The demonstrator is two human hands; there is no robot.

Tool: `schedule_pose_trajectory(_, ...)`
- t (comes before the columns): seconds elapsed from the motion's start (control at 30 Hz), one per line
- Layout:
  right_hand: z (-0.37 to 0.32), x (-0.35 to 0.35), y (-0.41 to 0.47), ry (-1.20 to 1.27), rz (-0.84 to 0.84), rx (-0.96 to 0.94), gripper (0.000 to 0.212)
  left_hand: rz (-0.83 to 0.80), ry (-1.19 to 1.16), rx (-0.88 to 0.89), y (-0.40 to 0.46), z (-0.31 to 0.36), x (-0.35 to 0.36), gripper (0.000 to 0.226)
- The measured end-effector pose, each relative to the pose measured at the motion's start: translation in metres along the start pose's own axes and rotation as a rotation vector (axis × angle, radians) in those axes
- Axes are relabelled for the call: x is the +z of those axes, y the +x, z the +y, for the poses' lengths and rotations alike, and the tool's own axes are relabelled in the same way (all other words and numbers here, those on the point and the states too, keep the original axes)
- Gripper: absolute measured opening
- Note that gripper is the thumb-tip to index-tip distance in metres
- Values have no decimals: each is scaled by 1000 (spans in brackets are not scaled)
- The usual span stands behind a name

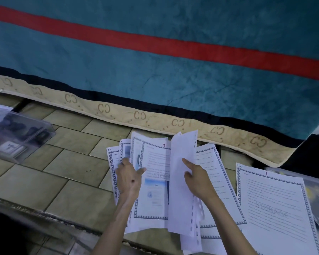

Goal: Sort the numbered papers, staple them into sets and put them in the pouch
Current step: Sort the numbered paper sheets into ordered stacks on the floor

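Fanned stack of numbered papers (pixel 155 173), on the tiled floor (pixel 63 181): being gripped at its left edge by the left hand (pixel 130 178), thumb curled over the page marked 9. One sheet (pixel 180 183) is being lifted upright, pinched by the right hand (pixel 197 178). Page marked 1 (pixel 273 208) is lying near the right edge.

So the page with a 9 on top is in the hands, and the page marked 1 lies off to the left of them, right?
Not quite. In the head view the page marked 1 lies to the right of the hands; the page with a 9 is indeed in them.
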State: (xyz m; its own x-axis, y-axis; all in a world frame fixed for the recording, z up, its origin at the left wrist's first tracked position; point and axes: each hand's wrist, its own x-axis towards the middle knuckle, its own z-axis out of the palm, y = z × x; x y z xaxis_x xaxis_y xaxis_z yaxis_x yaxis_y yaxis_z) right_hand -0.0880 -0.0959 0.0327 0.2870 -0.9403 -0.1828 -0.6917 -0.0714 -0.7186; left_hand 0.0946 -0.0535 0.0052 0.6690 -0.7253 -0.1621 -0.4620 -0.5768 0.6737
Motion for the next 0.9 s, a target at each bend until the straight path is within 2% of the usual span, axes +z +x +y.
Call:
schedule_pose_trajectory(0.07, 1, 0, 1, -26, 6, 4, 52, 55, 196, 66, -3, -6, 6, 56)
schedule_pose_trajectory(0.17, 1, 0, 1, -38, 10, 0, 52, -26, 189, -14, -3, -7, 10, 43)
schedule_pose_trajectory(0.27, 1, -1, 0, -34, 9, 0, 51, -90, -13, -114, 7, -11, 10, 39)
schedule_pose_trajectory(0.37, 1, -1, 1, -23, 4, -1, 49, -183, -260, -58, 10, -8, 1, 18)
schedule_pose_trajectory(0.47, -7, -3, -3, 64, -2, -7, 43, -340, -529, -84, 5, 7, -4, 33)
schedule_pose_trajectory(0.53, -16, -4, -7, 160, -23, 22, 53, -506, -693, -158, -1, 19, 0, 37)
schedule_pose_trajectory(0.6, -22, -4, -7, 226, -55, 10, 58, -598, -751, -163, -9, 31, 6, 40)
schedule_pose_trajectory(0.7, -25, -3, -4, 144, -28, 15, 33, -751, -812, -153, -15, 39, 11, 63)
schedule_pose_trajectory(0.73, -23, -3, -3, 111, 0, 27, 24, -754, -839, -151, -15, 37, 10, 67)
schedule_pose_trajectory(0.77, -20, -4, -2, 93, 21, 35, 20, -666, -796, -118, -12, 31, 10, 64)
schedule_pose_trajectory(0.8, -17, -5, -1, 87, 32, 40, 23, -511, -666, -54, -6, 23, 8, 55)
schedule_pose_trajectory(0.87, -14, -7, -3, 92, 38, 41, 27, -145, -172, 34, 9, 1, 8, 38)
schedule_pose_trajectory(0.9, -13, -6, -3, 98, 38, 44, 28, -59, -19, 1, 15, -10, 6, 37)
